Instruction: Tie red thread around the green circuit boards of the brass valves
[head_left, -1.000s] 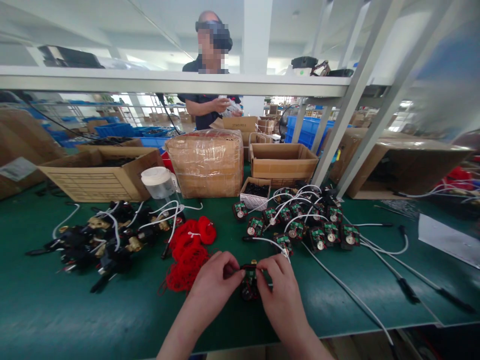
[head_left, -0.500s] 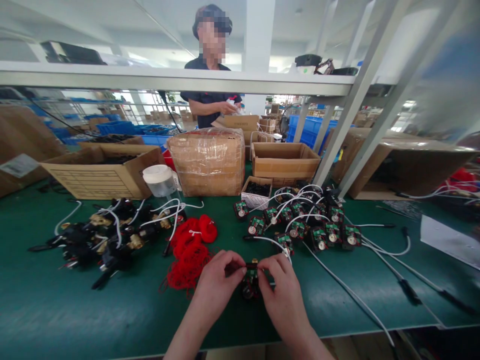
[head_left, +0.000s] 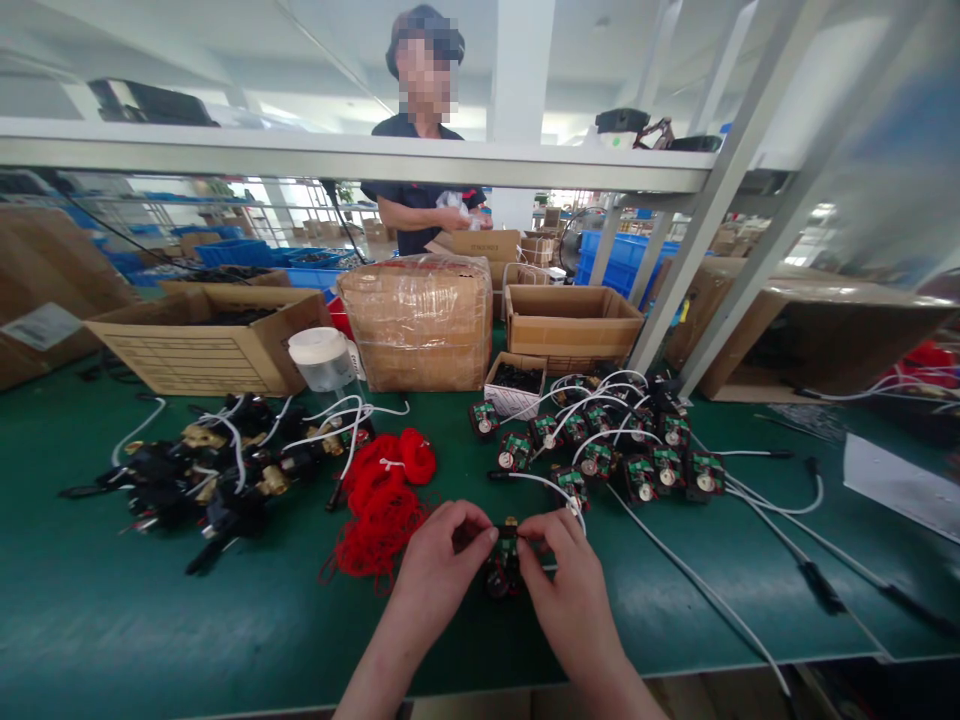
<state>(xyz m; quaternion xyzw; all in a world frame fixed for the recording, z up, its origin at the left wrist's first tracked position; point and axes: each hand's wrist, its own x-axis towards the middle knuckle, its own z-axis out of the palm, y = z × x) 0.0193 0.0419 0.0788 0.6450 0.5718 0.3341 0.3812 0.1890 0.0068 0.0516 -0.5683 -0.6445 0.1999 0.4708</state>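
Note:
A small dark unit with a green circuit board and a brass-coloured tip (head_left: 504, 568) stands on the green tabletop between my hands. My left hand (head_left: 442, 562) pinches its far end from the left with thumb and forefinger. From the right, my right hand (head_left: 568, 570) grips the same end in a like pinch. A short dark strip lies across the top between the fingertips, partly hidden by them. Close to my left hand lies a tangled bundle of red thread (head_left: 379, 515). Beyond my right hand sit several similar circuit-board units (head_left: 596, 460) with white cables.
At left is a pile of black units with brass fittings (head_left: 217, 465). Behind stand a taped carton (head_left: 418, 325), an open carton (head_left: 574, 325), a small box of black parts (head_left: 516, 385) and a lidded plastic jar (head_left: 322, 360). A person (head_left: 424, 215) works across the bench, beyond a shelf.
My fingers have shifted very slightly at the top of the unit, still pinching it. Across the bench, the person's hands have moved a little with some clear plastic.

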